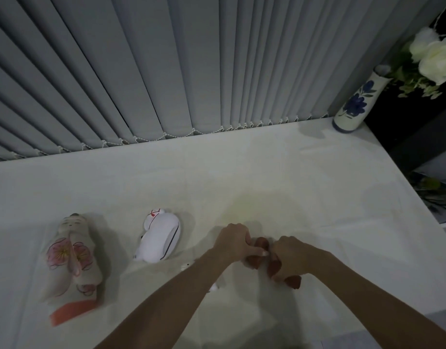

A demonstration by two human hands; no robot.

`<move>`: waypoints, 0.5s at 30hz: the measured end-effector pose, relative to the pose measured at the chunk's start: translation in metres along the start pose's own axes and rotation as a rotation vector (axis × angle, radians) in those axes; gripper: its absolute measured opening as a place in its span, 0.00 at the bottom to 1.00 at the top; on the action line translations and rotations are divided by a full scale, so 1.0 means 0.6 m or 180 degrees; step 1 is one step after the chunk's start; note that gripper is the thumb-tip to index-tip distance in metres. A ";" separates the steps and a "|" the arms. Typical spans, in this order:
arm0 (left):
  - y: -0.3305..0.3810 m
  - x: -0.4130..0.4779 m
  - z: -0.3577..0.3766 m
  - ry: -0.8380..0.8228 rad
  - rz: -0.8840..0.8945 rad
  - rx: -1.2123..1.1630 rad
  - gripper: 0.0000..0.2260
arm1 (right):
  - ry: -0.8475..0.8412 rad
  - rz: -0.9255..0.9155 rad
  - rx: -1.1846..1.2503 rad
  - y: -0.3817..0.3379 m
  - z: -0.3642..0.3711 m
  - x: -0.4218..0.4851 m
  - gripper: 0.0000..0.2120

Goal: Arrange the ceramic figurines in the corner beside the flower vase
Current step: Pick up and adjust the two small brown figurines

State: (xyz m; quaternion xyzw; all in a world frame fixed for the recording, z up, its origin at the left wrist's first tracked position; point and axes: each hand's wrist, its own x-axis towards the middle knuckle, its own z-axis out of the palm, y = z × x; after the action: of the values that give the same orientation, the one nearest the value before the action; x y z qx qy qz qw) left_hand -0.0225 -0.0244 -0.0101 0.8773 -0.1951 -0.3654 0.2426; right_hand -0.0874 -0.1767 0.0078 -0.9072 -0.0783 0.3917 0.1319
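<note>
A reddish-brown figurine [261, 244] lies near the table's front, mostly hidden by my hands. My left hand [233, 240] is closed around its left side and my right hand [288, 256] is closed over its right side. To the left lies a white cat-like figurine [160, 239] with red markings. Further left, a pale doll figurine [71, 258] with pink flowers and a red base lies on its back. The white flower vase [356, 104] with blue flowers painted on it stands in the far right corner, holding white roses [434, 56].
A white cloth [279, 167] covers the table. Grey vertical blinds [166, 66] hang along the far edge. The table's right edge drops to a dark area. A small white object [185, 266] shows beside my left forearm.
</note>
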 end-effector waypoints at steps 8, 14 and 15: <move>0.028 -0.016 0.042 0.0258 0.0022 0.0049 0.15 | 0.0646 0.0192 0.1145 0.039 0.000 -0.050 0.11; 0.034 -0.011 0.040 0.0208 0.0072 -0.0712 0.13 | 0.1023 0.0225 0.3529 0.082 0.003 -0.096 0.04; 0.039 -0.011 0.039 0.0169 0.0046 -0.0956 0.13 | 0.1084 0.0164 0.3790 0.087 0.004 -0.101 0.07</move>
State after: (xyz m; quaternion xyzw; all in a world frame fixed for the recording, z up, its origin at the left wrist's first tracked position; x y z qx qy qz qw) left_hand -0.0477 -0.0464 -0.0078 0.8390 -0.1381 -0.3654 0.3789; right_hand -0.1285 -0.2411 0.0324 -0.7293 0.1978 0.2210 0.6166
